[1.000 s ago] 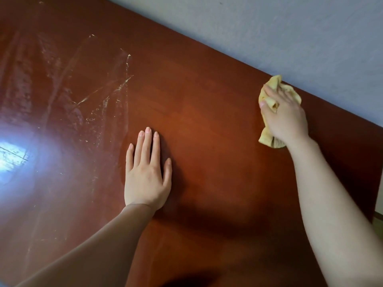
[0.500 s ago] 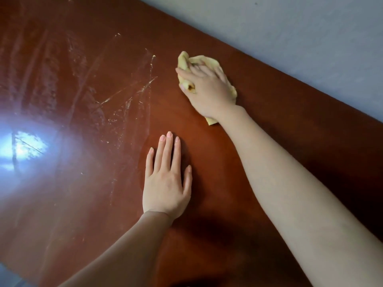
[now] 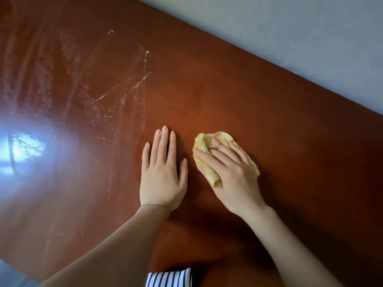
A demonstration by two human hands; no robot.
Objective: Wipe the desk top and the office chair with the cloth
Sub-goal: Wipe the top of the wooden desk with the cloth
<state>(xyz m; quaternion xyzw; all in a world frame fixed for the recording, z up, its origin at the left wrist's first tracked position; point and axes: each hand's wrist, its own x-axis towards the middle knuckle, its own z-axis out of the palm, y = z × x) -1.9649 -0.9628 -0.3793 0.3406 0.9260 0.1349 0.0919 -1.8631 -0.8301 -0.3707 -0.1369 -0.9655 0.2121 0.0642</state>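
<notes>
The red-brown desk top (image 3: 269, 100) fills the view. A crumpled yellow cloth (image 3: 204, 140) lies on it near the middle. My right hand (image 3: 234, 175) covers most of the cloth and grips it, fingers curved over the bunch, with a fold sticking out beside the forefinger. My left hand (image 3: 163, 172) lies flat on the wood just left of the cloth, fingers straight and together, a small gap from it. The office chair is out of view.
A grey wall (image 3: 290, 27) runs along the desk's far edge. Pale streaks and smears (image 3: 116, 90) mark the left half of the desk, beside a bright window glare (image 3: 24, 150). A striped sleeve (image 3: 167, 278) shows at the bottom edge.
My right hand swept the cloth from the far edge by the wall leftwards, then back towards me, ending beside my left hand. My left hand stayed flat on the desk.
</notes>
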